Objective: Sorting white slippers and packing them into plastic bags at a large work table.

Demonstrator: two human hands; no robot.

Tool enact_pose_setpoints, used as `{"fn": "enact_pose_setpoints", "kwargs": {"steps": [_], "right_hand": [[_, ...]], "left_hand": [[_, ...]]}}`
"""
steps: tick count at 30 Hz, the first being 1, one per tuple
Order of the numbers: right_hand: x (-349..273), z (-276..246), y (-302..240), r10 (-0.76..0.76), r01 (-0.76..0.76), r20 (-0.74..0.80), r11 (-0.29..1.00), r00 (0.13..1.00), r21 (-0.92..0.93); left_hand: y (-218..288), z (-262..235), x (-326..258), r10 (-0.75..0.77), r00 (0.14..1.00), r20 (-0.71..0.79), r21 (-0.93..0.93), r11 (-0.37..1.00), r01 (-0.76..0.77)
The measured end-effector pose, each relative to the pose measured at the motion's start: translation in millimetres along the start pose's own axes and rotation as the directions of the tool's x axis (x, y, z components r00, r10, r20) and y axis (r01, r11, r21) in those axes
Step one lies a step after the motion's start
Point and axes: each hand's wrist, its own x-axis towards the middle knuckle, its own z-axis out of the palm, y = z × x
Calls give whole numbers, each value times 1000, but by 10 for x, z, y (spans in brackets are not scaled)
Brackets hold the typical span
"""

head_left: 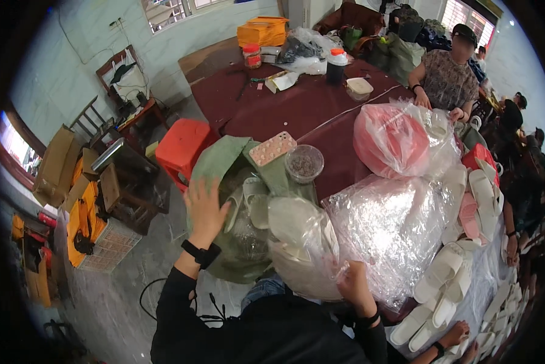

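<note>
My left hand [206,206] is spread open at the rim of a dark green woven sack [219,159], which holds white slippers [248,197] and clear plastic. In front of me, beside the sack, is a clear plastic bag [303,233] with pale slippers inside. My right hand [352,282] has its fingers closed on this bag's edge. To the right, a stack of shiny clear plastic bags [388,227] lies on the table, close to that hand. A phone in a pink patterned case [272,148] rests on the sack's far edge, next to a round clear tub [304,163] with dark contents.
A dark red table [254,109] extends ahead, with a black cup [336,67] and a red-lidded jar [252,56]. Pink bagged goods [389,142] sit before another person [448,79]. White slippers [439,273] line the right side. A red stool [184,148] stands left.
</note>
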Motion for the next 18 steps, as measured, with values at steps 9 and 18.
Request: {"fn": "enact_pose_setpoints", "kwargs": {"steps": [9, 18], "right_hand": [[968, 922, 332, -144, 177, -135, 946, 980, 273], [1432, 1497, 337, -199, 181, 3, 902, 980, 393]], "left_hand": [[-1007, 1337, -136, -440, 792, 424, -268, 774, 573], [-888, 1151, 321, -529, 835, 155, -412, 733, 541]]}}
